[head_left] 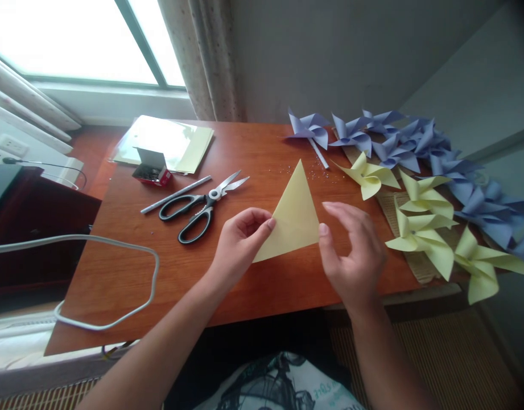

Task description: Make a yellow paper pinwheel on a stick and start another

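Note:
A sheet of yellow paper (293,219), folded into a triangle with its tip pointing away from me, is held up over the table. My left hand (244,236) pinches its left edge between thumb and fingers. Beside the right corner, my right hand (353,245) is open, thumb and fingers apart; the thumb tip is at the paper's edge, and I cannot tell whether it touches. Left of the paper lie black-handled scissors (202,205), blades spread, and a thin pale paper stick (176,195).
Yellow pinwheels (424,239) and purple pinwheels (398,154) crowd the right side. A small red box (153,173) sits by a paper stack (193,151) in clear wrapping. Tiny bits (317,173) are scattered at the back. A white cable (155,273) loops over the left edge.

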{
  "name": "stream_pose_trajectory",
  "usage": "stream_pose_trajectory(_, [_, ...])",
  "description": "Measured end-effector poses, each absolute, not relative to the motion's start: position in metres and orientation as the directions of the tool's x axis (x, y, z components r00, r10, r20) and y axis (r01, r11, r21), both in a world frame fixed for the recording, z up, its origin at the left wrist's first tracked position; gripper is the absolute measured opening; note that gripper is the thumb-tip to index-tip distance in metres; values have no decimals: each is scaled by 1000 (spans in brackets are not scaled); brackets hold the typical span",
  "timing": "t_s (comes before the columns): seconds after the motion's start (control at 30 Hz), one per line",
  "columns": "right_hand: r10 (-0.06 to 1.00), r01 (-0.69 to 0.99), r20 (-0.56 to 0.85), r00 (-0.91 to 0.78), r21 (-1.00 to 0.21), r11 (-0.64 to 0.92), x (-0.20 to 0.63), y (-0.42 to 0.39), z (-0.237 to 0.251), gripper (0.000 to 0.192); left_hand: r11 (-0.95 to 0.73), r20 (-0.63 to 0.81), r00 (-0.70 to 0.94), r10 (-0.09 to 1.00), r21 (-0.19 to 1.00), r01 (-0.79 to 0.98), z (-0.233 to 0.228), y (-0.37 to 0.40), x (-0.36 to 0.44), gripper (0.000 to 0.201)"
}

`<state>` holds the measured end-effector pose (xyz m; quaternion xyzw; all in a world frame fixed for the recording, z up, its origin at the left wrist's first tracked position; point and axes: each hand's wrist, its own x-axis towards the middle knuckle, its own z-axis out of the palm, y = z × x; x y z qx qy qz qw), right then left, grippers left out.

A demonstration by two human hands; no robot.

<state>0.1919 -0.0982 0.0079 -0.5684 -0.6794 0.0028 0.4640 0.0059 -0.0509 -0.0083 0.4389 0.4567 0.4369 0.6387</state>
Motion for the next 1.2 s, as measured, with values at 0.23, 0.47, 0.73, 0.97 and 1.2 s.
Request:
stream_pose_trajectory(0.23, [817,805,536,-214,-377,458,169,-86,13,45,203,-148,268,952,961,-190,-9,-52,6,22])
stream_pose_trajectory(0.47, [866,776,465,-187,-471,420,169,-87,14,29,179,-124,264,956,964,-195,-4,-53,6,21])
stream_pose_trajectory(0.73, [905,675,408,-119,-636,375,171,-89,28,20,-27,57,246,967,992,-125,-2,-53,2,15])
stream_pose_trajectory(0.97, [946,544,308,-102,-779,312,180,-86,36,14,-134,136,299,944,991,-30,-3,-52,0,19])
stream_pose_trajectory(1.2, [955,543,280,-93,-790,285,183,-85,30,10,-121,104,295,950,992,39,-9,-53,1,13])
